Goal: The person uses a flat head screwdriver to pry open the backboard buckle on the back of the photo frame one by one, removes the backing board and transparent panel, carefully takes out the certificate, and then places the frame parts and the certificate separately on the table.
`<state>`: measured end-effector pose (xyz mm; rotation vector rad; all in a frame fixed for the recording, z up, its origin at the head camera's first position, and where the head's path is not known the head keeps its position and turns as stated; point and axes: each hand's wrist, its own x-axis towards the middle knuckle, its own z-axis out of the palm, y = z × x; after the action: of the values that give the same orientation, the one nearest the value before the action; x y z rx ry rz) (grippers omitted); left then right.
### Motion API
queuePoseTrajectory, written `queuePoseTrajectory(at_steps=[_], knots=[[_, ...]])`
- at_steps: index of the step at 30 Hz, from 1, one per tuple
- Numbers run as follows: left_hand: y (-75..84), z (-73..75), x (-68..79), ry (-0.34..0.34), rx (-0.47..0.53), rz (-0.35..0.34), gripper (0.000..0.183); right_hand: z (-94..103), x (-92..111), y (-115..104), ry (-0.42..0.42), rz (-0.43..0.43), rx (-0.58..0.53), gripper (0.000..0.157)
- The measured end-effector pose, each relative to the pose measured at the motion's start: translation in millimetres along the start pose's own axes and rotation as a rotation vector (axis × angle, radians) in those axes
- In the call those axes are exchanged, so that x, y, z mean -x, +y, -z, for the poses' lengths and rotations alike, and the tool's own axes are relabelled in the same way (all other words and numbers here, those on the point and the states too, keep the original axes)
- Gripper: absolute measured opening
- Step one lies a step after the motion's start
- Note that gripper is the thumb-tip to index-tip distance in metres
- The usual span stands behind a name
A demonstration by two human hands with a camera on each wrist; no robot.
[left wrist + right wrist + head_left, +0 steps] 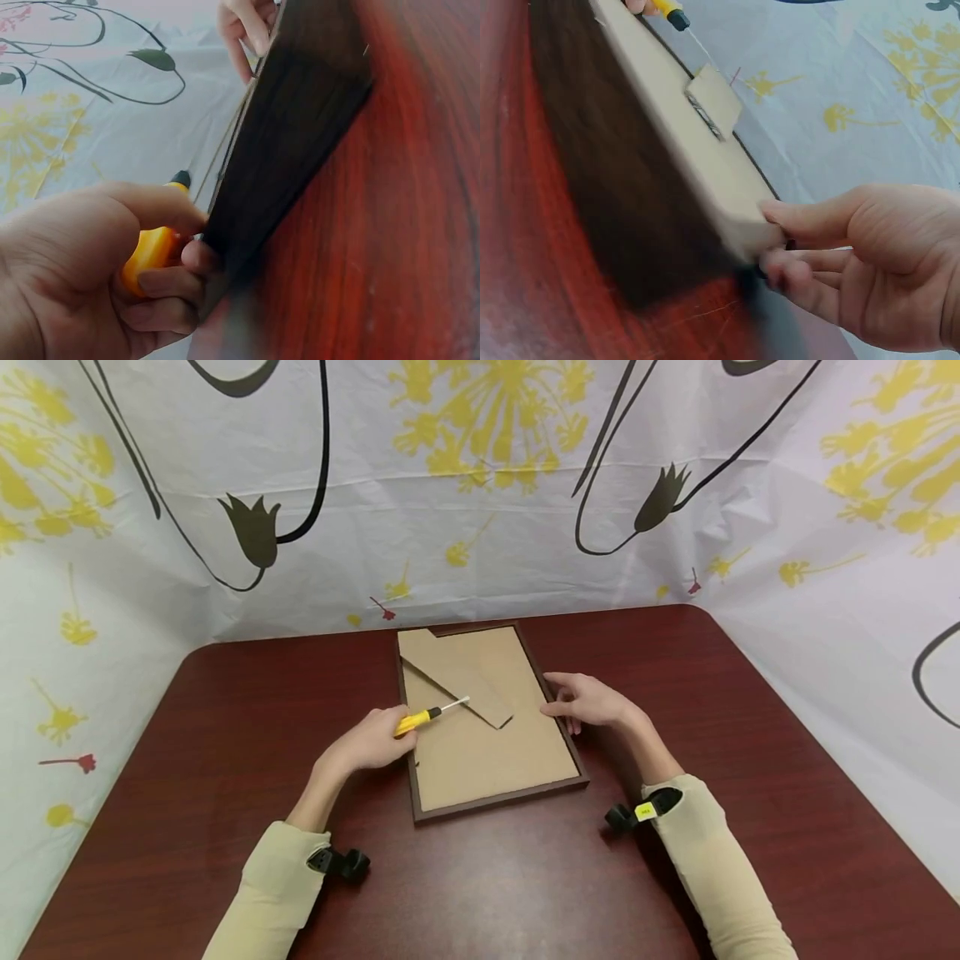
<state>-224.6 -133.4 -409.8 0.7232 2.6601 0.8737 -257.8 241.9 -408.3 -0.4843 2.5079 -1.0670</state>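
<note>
A picture frame (498, 800) with a dark brown border shows its tan backing board (487, 768) facing up. A cardboard stand flap (468, 681) slants across that board. My left hand (372, 739) holds a yellow-handled screwdriver (417, 720) in its curled fingers. The screwdriver's shaft points right over the backing, and the same hand's thumb and fingertip are at the frame's left edge, as the left wrist view shows. On the opposite side, my right hand (592, 700) pinches the frame's right edge, thumb on the backing and fingers curled at the outer side (787, 274).
The frame is over a dark red wood-grain table (300, 693). Behind and beside the table hangs a white sheet (480, 527) printed with yellow and dark flowers. Black wrist cameras (341, 864) are strapped over both sleeves.
</note>
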Motion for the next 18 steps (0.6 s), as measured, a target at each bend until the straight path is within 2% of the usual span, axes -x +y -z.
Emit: queuePoseTrajectory(at_steps=[4, 7, 10, 14, 18], knots=[[4.6, 2.1, 1.6, -0.048, 0.007, -0.029, 0.019, -4.7, -5, 2, 0.113, 0.008, 0.060, 0.063], [5.4, 2.2, 2.4, -0.036, 0.016, -0.030, 0.017, -5.1, -5, 4, 0.131, 0.003, 0.079, 0.061], [4.1, 1.6, 2.3, 0.009, 0.035, -0.012, 0.016, -0.9, -2, 4, 0.079, -0.011, 0.087, 0.062], [-0.8, 1.5, -0.1, 0.067, 0.062, 0.005, 0.015, 8.7, 5, 3, -0.047, -0.032, 0.062, 0.067], [-5.5, 1.8, -2.3, 0.088, 0.092, 0.009, 0.013, 16.2, 11, 1, -0.154, -0.048, 0.006, 0.067]])
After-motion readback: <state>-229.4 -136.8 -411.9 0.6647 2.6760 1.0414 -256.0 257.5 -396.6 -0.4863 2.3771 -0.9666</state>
